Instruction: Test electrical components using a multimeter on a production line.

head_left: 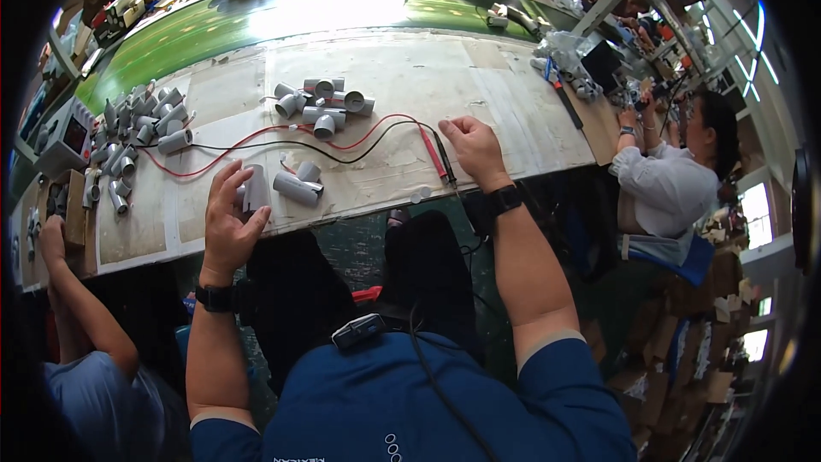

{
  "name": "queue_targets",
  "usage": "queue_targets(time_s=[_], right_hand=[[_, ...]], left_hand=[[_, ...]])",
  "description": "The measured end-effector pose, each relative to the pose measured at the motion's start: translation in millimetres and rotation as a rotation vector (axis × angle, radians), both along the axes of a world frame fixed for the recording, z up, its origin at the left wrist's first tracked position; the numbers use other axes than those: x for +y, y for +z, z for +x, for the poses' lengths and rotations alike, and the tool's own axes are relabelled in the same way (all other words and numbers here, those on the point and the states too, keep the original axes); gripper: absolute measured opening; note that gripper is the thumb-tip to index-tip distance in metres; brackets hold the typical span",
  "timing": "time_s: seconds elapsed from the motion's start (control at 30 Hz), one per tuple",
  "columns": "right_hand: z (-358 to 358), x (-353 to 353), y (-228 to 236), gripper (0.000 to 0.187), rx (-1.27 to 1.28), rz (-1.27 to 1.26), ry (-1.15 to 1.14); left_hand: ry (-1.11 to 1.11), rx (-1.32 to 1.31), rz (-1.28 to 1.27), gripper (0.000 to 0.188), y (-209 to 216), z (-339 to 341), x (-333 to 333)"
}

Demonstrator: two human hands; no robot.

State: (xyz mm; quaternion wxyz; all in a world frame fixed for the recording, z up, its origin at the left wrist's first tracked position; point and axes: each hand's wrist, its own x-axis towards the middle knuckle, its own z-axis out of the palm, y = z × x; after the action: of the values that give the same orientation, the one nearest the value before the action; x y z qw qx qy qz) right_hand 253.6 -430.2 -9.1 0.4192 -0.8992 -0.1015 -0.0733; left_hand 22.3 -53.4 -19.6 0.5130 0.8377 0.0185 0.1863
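Grey cylinder (256,187), slotted at its lower end, is within the curve of the left hand (229,222); taking the middle pile (329,118) of similar parts as landmark, it is to the pile's left and nearer the person. How far along things are can only be judged roughly: the middle pile and the larger heap (141,124), well to its left, look like separate groups, but which parts are finished cannot be told. Between the middle pile and the person, a loose cylinder (297,191) lies apart from both groups. To the pile's right and nearer the person, the red probe (431,152) and black probe (445,156) lie side by side, touching no cylinder, so no contact is being made at this moment. The left hand is half open, fingers bent and thumb apart, beside the cylinder; whether it grips or merely touches it is unclear. The right hand (473,150), right of the pile, is narrow, with fingers curled and thumb near the forefinger, close to the black probe's upper end; whether it holds anything cannot be told.
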Motion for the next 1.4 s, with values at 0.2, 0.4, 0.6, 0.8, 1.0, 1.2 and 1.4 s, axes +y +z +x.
queue_targets(time_s=[0.2,0.4,0.6,0.8,1.0,1.2,1.4], right_hand=[[4,-1,-21,0.036,0.09,0.329,0.016],[14,-8,-27,0.044,0.03,0.333,0.012],[16,-10,-29,0.046,0.031,0.286,0.019],[15,-6,-32,0.046,0.035,0.271,0.018],[7,-2,-16,0.042,0.017,0.166,0.035],[-1,11,-23,0.036,-0.242,-0.03,0.068],[-7,16,-13,0.025,-0.221,-0.303,-0.024]], left_hand=[[0.014,-0.144,-0.067,0.056,-3,-2,16],[0.029,-0.045,-0.486,0.05,-11,2,34],[0.095,0.067,0.104,0.043,2,4,65],[0.06,0.04,0.431,0.047,0,-1,68],[-0.056,-0.186,0.578,0.059,16,5,52],[-0.043,-0.126,0.588,0.06,18,-4,56],[-0.059,-0.032,0.595,0.057,23,-6,54]])
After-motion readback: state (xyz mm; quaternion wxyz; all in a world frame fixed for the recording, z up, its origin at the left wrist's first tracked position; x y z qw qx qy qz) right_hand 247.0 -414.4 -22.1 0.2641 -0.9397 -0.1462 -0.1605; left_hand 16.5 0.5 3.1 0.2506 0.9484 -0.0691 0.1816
